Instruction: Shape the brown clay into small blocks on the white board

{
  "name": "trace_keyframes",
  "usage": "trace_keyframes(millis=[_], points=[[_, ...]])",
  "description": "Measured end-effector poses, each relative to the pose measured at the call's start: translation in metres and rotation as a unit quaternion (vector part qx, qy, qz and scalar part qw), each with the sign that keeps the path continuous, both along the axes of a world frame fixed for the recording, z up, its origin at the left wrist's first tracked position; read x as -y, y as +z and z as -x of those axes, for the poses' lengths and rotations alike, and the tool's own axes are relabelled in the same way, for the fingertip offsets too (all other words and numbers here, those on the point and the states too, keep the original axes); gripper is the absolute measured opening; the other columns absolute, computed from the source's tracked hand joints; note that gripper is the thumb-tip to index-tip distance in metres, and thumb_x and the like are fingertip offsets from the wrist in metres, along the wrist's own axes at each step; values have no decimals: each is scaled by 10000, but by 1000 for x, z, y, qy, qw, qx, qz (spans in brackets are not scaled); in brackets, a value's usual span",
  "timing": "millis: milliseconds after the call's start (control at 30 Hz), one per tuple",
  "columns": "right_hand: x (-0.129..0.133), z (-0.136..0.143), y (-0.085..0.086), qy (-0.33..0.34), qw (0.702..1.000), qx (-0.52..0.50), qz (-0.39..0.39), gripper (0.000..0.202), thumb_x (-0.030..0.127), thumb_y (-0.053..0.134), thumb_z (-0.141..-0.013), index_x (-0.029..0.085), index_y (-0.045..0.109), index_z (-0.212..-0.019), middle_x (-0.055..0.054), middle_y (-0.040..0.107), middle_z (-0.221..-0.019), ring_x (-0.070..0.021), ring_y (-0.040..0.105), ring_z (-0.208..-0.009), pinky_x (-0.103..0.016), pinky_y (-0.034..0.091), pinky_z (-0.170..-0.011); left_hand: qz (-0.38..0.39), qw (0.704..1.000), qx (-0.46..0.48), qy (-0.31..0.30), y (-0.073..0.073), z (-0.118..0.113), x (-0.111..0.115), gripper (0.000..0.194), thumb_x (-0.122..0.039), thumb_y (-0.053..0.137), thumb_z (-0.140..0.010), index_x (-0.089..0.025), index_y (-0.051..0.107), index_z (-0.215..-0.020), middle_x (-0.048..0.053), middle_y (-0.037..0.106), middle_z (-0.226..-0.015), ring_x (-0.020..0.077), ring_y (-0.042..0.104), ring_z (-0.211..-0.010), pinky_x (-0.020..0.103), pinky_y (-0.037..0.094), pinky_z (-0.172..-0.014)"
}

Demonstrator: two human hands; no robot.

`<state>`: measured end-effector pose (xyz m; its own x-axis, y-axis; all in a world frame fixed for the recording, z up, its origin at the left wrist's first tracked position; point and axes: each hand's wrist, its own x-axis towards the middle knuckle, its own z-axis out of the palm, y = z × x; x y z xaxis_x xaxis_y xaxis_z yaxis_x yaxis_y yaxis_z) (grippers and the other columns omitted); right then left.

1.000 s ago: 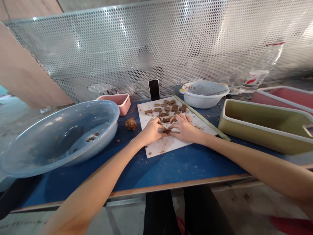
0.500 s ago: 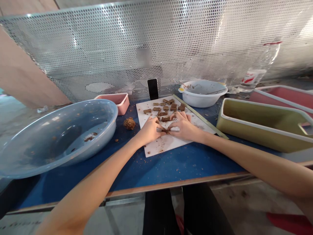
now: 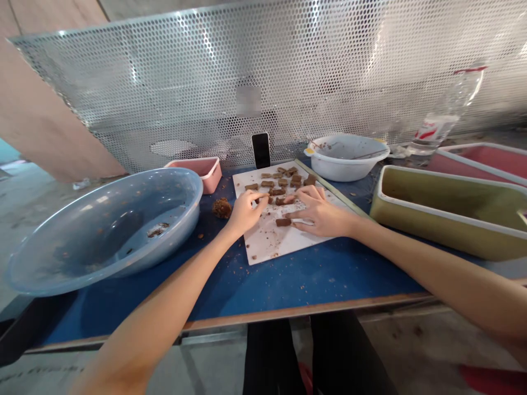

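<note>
A short brown piece (image 3: pixel 282 222) lies on the white board (image 3: pixel 284 244), in the half toward the desk's (image 3: pixel 267 291) front edge. Half a second ago both hands met over it; now it shows plainly between them, for the left hand (image 3: pixel 244 213) has left it and reached toward the board's back edge, while the right hand (image 3: pixel 323 215) has stayed at the piece's right end.

The right hand's thumb and forefinger are spread at the base and come together at that end, touching it; whether they pinch it or merely steady it cannot be told. The left hand's thumb and forefinger are curved, their tips slightly apart beside one of the pieces behind; blur leaves it unclear whether they touch it.

Behind the hands, other brown pieces (image 3: pixel 278 192) lie scattered toward the board's back edge. A pale green strip (image 3: pixel 348 203) runs along the board's right edge, partly behind the right hand. Just outside the left edge, near the left wrist, sits a rough brown lump (image 3: pixel 221 208).

Farther out, a blue basin (image 3: pixel 191 206) takes up the desk's left end, an olive box (image 3: pixel 444 222) stands toward its right end, and a phone (image 3: pixel 261 151) stands upright behind the board's back edge.
</note>
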<state>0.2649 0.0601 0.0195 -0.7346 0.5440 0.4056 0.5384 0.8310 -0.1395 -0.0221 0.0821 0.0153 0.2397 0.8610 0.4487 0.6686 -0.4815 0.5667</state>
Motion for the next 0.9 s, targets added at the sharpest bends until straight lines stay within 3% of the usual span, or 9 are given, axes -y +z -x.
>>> trace_keyframes(millis=[200,333,533,900], points=[[-1,-1,2,46,996,69,18,322,419,582,-1128,444,855,-1295,-16,564,-1698,-423,381,-1579,-735,364,-1215,-7,999,4,32,-6,0,-1,272,-303,608,-1054,-194,853,-1101,104,829,-1126,296,745,-1124,408,574,-1035],[-2,-3,4,50,996,71,22,292,420,614,-1112,427,877,-1240,-21,586,-1686,-440,395,-1582,-756,369,-1198,-12,999,5,34,-6,-3,2,260,-277,596,-1050,-192,841,-1048,102,826,-1104,290,743,-1111,400,571,-1023],[1,-3,8,36,998,47,-17,359,385,590,-1113,393,812,-1395,-45,577,-1703,-434,419,-1555,-722,393,-1178,-15,999,10,36,-4,-4,2,259,-254,581,-1035,-190,831,-1053,103,837,-1127,292,744,-1133,414,563,-1047],[2,-1,6,20,992,122,-5,283,363,628,-1079,355,906,-1134,-31,583,-1690,-493,375,-1591,-765,402,-1158,-20,999,9,42,-9,-3,2,247,-224,592,-1031,-182,836,-1035,108,832,-1123,298,751,-1148,422,571,-1067]])
